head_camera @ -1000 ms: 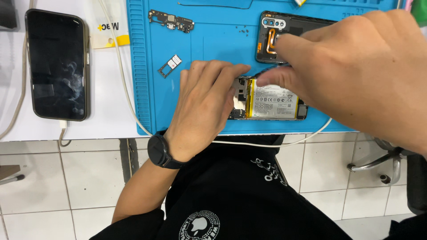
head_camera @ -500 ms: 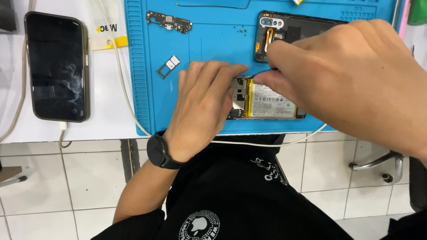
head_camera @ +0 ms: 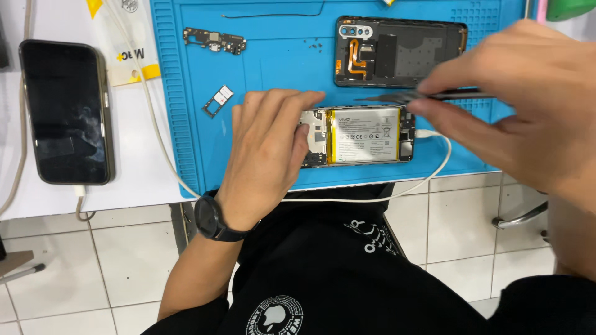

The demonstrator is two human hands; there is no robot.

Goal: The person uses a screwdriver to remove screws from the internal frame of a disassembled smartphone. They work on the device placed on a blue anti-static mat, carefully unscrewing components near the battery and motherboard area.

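The opened phone (head_camera: 363,136) lies flat on the blue mat (head_camera: 279,62), near the mat's front edge, battery side up, with a white cable (head_camera: 434,167) plugged into its right end. The phone's left end is pressed down by the left hand (head_camera: 267,155), palm down, fingers spread flat and not closed on anything; a black watch (head_camera: 214,218) is worn on that wrist. Dark tweezers (head_camera: 422,96) are pinched in the right hand (head_camera: 528,118), the grip closed on their rear part, tips pointing left and held just above the phone's top edge; contact with the phone cannot be told, as the tool is blurred. The back cover (head_camera: 400,53) is seen behind the phone, inner side up, with an orange flex strip at its left. A small circuit board (head_camera: 214,41) and a SIM tray (head_camera: 217,101) lie on the mat's left part, well apart from the hands. A second phone (head_camera: 67,111), screen dark, rests on the white desk (head_camera: 124,180) left of the mat, a cable at its lower end.
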